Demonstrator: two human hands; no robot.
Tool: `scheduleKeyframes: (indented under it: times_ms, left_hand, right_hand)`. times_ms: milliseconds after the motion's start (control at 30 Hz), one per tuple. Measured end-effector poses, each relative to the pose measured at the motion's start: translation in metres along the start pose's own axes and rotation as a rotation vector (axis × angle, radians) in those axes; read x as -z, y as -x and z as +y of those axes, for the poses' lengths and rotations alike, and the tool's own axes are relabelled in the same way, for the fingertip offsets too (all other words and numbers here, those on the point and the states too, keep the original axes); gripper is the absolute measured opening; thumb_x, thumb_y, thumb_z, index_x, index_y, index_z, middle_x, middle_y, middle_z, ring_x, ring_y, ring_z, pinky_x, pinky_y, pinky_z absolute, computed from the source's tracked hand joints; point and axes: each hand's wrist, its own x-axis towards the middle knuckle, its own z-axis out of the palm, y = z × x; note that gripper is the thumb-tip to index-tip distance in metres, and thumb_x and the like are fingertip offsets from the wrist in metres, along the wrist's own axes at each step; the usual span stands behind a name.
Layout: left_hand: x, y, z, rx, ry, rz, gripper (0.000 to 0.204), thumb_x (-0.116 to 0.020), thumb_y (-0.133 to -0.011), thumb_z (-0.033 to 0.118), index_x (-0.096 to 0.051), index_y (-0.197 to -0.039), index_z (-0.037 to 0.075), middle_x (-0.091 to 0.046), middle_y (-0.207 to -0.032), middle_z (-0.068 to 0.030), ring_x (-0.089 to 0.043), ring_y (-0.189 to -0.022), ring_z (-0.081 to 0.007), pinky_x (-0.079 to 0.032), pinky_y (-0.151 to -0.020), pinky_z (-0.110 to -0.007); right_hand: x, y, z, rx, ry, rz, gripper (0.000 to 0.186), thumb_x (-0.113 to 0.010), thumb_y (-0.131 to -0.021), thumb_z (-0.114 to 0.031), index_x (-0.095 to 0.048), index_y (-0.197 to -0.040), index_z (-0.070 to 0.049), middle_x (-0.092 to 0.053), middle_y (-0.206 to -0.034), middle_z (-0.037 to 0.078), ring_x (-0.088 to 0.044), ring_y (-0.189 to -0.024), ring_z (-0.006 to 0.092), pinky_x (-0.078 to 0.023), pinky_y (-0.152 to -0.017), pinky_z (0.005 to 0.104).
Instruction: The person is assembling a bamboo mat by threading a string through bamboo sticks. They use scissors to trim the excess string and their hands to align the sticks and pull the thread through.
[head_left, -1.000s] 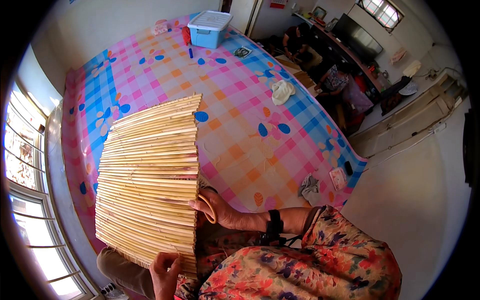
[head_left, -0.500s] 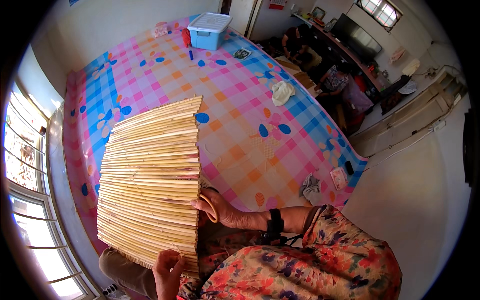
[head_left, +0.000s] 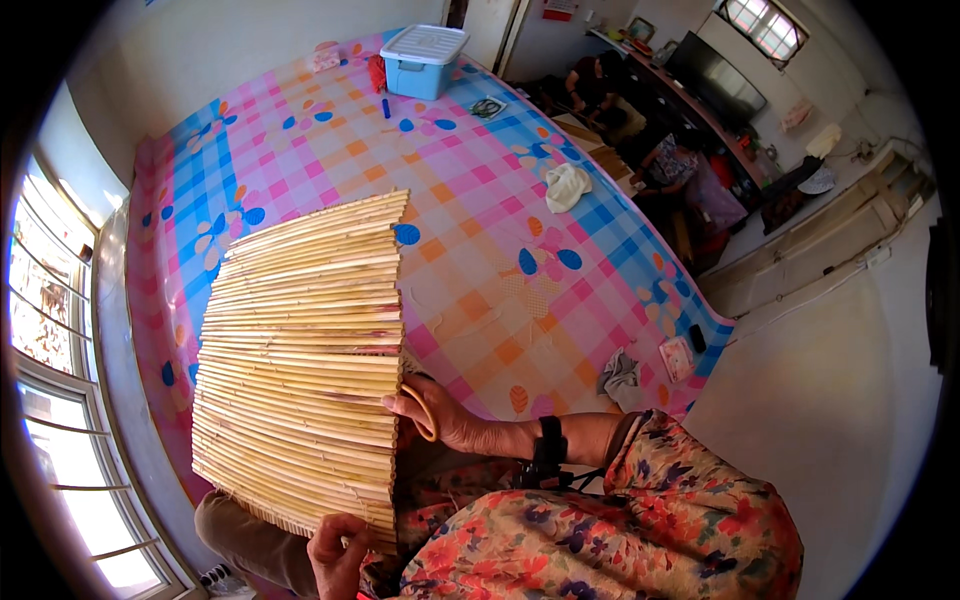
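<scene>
Two hands on one reed mat [head_left: 300, 360], held up over the lap w/ the checked bedsheet [head_left: 480, 200] behind. Mat looks mostly woven: many stalks bound side by side, far end fanning loose, so I'd judge edge work is left. Left hand [head_left: 338, 550] pinches the near bottom corner, fingers curled shut on it. Right hand [head_left: 440, 418] grips the right edge mid-height, thumb on top, fingers behind the stalks.

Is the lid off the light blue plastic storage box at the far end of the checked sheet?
No, the light blue plastic storage box has its white lid seated on top.
</scene>
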Motion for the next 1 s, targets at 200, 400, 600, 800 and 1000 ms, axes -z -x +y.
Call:
scheduleKeyframes:
  times_ms: [200, 400, 600, 800, 1000]
  left_hand:
    - [0.002, 0.006, 0.002, 0.082, 0.114, 0.09, 0.018, -0.06, -0.089, -0.006, -0.06, -0.105, 0.0, -0.061, -0.093, -0.0031, -0.056, -0.085, -0.0103, -0.046, -0.078, -0.023]
    - [0.002, 0.006, 0.002, 0.075, 0.131, 0.101, 0.02, -0.06, -0.088, -0.008, -0.061, -0.106, 0.0, -0.062, -0.094, -0.0032, -0.057, -0.087, -0.0103, -0.047, -0.08, -0.023]
    - [-0.002, 0.005, 0.004, 0.05, 0.111, 0.112, 0.019, -0.06, -0.087, -0.009, -0.061, -0.105, 0.0, -0.062, -0.094, -0.0039, -0.058, -0.087, -0.0108, -0.047, -0.08, -0.023]
    - [-0.006, 0.009, 0.002, 0.038, 0.112, 0.181, 0.012, -0.061, -0.085, -0.006, -0.058, -0.095, -0.001, -0.06, -0.092, -0.0073, -0.063, -0.083, -0.0165, -0.051, -0.072, -0.028]
    - [-0.002, 0.015, 0.002, 0.034, 0.176, 0.164, 0.014, -0.063, -0.086, -0.007, -0.059, -0.097, 0.001, -0.06, -0.094, -0.004, -0.063, -0.086, -0.0105, -0.05, -0.071, -0.022]
  right_hand:
    - [0.002, -0.004, 0.007, 0.033, 0.075, 0.002, 0.047, -0.057, -0.096, -0.028, -0.046, -0.129, 0.004, -0.058, -0.118, 0.009, -0.052, -0.111, 0.0143, -0.04, -0.098, 0.0292]
    - [0.004, -0.004, 0.008, 0.03, 0.06, -0.011, 0.05, -0.057, -0.096, -0.028, -0.044, -0.132, 0.004, -0.056, -0.122, 0.01, -0.051, -0.115, 0.0148, -0.038, -0.101, 0.0294]
    - [0.007, -0.003, 0.007, 0.018, 0.059, 0.007, 0.049, -0.057, -0.096, -0.028, -0.046, -0.131, 0.004, -0.057, -0.121, 0.01, -0.05, -0.115, 0.0144, -0.038, -0.101, 0.0292]
    - [0.002, -0.004, 0.007, -0.063, 0.194, 0.039, 0.045, -0.053, -0.097, -0.032, -0.051, -0.125, 0.003, -0.061, -0.113, 0.008, -0.054, -0.105, 0.0145, -0.041, -0.094, 0.0302]
    - [-0.006, 0.004, -0.015, 0.06, 0.405, 0.114, 0.031, -0.05, -0.097, -0.032, -0.052, -0.094, -0.002, -0.051, -0.08, 0.002, -0.05, -0.072, 0.0131, -0.045, -0.063, 0.0289]
